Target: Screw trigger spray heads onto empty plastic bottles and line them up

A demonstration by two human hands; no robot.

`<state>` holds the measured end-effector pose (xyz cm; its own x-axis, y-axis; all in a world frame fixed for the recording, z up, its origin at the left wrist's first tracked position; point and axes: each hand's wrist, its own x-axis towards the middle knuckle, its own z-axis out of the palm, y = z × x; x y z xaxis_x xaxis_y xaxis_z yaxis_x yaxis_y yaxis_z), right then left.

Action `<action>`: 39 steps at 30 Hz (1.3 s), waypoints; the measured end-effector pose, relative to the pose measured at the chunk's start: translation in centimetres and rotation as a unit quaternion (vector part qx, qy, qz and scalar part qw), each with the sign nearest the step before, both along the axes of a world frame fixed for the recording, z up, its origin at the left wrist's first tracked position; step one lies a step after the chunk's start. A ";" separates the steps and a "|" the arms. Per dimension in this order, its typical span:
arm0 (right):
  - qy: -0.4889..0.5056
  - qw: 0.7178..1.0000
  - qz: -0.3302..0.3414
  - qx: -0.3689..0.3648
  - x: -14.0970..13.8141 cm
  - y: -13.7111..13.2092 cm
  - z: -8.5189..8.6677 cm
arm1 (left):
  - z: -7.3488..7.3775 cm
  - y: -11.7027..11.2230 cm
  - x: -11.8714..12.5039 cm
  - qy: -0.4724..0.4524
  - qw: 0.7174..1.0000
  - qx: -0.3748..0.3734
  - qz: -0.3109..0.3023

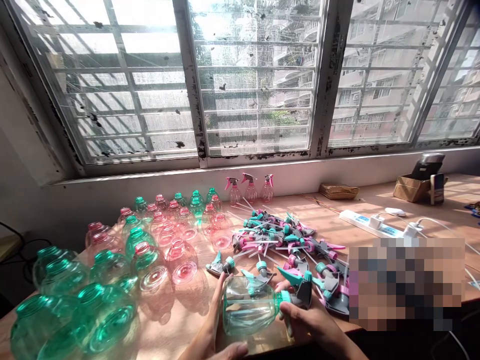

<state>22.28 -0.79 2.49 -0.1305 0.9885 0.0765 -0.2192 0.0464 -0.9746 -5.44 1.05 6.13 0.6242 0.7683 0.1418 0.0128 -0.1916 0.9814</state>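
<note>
While handheld, bottle [248, 307] sideways, neck [278, 303] rightward.

Open green bottles [107, 272], left of frame: about twelve, overlaps preventing an exact count; open pink bottles [180, 257], left of centre: about thirteen, likewise overlapping; pink spray bottles [251, 192], centre: three; green bottle [249, 310], bottom centre, one, with spray head [304, 289] at its neck, one; loose spray heads [287, 230], centre to right: many, too tangled to count; woven tray [338, 192], right of centre: one; cardboard box [408, 190], right: one; power strip [362, 221], right: one; white plugs [376, 223] on it: two
</note>
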 end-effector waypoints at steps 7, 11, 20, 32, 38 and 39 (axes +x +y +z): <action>-0.011 1.000 -0.011 0.005 0.0 0.0 -0.2 | 0.2 -1.2 -0.6 0.014 0.998 0.041 0.047; -0.021 1.000 -0.013 0.012 0.1 0.0 -0.1 | -0.4 -1.1 -0.6 -0.010 0.998 0.047 0.030; -0.028 0.999 0.015 0.016 0.3 0.0 -0.4 | 0.9 -1.9 -0.8 -0.009 0.998 0.030 0.049; 0.011 1.000 -0.005 0.007 0.0 0.1 0.0 | -4.0 0.1 -0.2 -0.101 0.994 0.044 0.019; 0.004 1.000 -0.015 0.004 -0.1 -0.1 0.2 | -5.0 1.0 -1.1 -0.051 0.996 0.068 0.019; 0.001 1.000 -0.019 0.011 -0.1 -0.1 0.3 | -5.1 1.1 -1.1 -0.045 0.996 0.077 0.024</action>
